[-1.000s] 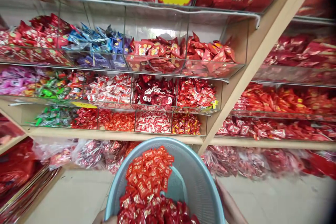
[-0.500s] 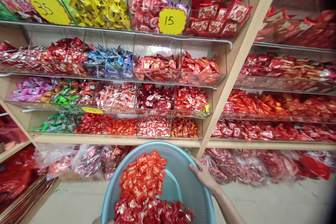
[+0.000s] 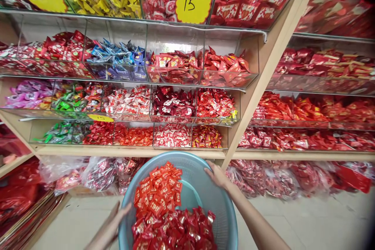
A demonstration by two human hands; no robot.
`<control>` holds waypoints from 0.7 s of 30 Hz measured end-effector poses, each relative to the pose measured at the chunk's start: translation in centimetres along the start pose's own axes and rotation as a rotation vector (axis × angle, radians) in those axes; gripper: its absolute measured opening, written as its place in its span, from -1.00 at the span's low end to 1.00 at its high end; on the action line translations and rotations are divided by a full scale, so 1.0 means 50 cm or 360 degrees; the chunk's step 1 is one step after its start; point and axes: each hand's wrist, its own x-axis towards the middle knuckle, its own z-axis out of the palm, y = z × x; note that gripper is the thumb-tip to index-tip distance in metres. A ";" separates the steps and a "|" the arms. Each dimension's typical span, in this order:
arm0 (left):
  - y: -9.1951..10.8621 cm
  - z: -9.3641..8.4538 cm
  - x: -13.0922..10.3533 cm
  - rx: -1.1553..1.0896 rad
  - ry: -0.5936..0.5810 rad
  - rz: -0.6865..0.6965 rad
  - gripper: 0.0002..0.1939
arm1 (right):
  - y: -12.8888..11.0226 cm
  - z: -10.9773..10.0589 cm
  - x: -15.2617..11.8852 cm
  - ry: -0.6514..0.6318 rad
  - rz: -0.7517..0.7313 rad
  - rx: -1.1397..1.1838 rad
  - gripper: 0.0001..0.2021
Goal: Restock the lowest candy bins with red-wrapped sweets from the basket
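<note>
A round blue plastic basket [image 3: 224,218] with slatted walls is in front of me at the bottom middle. Orange-red candy packets [image 3: 159,191] lie on its far left side, and darker red wrapped candies [image 3: 175,228] fill the near part. Part of the pale bottom shows at the right. My right hand [image 3: 217,175] grips the far right rim, with fingers hooked over the edge. On the left rim is my left hand [image 3: 114,220], slightly blurred, one digit over the edge and the others along the outside.
Ahead stands a wooden shelf unit [image 3: 131,150] with clear bins of wrapped candies in several rows. Yellow tags [image 3: 193,4] hang on some bins. Plastic bags of candy [image 3: 101,177] sit under the lowest shelf on the tiled floor [image 3: 83,215].
My left hand has moved up along the left rim and shows more fully. The basket appears slightly higher and more of the darker candies shows. The upper shelves look nearer.
</note>
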 end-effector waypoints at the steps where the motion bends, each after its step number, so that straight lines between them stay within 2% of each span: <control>1: 0.036 -0.009 0.027 0.0194 0.0064 0.0218 -0.27 | -0.002 -0.001 0.007 -0.0027 -0.0012 -0.0009 -0.54; 2: 0.073 -0.013 0.058 0.0378 0.0138 0.0429 -0.28 | -0.005 0.000 0.013 -0.0054 -0.0017 -0.0025 -0.54; 3: 0.111 -0.010 0.091 0.0562 0.0129 0.0606 -0.31 | -0.007 0.001 0.019 -0.0079 -0.0021 -0.0044 -0.54; 6: 0.204 0.036 0.186 0.1187 0.0018 0.0974 -0.46 | -0.018 0.008 0.029 -0.0122 -0.0052 -0.0064 -0.55; 7: 0.224 0.059 0.211 0.1401 0.0040 0.1006 -0.47 | -0.022 0.011 0.030 -0.0121 -0.0067 -0.0057 -0.56; 8: 0.237 0.081 0.231 0.1470 0.0081 0.0977 -0.46 | -0.024 0.014 0.030 -0.0113 -0.0076 -0.0056 -0.56; 10: 0.247 0.117 0.257 0.1553 0.0143 0.0951 -0.43 | -0.028 0.017 0.030 -0.0100 -0.0065 -0.0081 -0.56; 12: 0.241 0.133 0.267 0.1620 0.0211 0.0969 -0.43 | -0.029 0.017 0.029 -0.0112 -0.0008 -0.0139 -0.57; 16: 0.221 0.128 0.264 0.1695 0.0282 0.1003 -0.42 | -0.044 0.011 0.027 -0.0162 0.0151 -0.0331 -0.58; 19: 0.213 0.120 0.257 0.1714 0.0305 0.1012 -0.40 | -0.088 0.015 0.021 0.0072 0.0167 -0.0588 -0.59; 21: 0.210 0.118 0.252 0.1718 0.0321 0.1010 -0.39 | -0.130 0.029 0.017 0.0286 0.0022 -0.0672 -0.57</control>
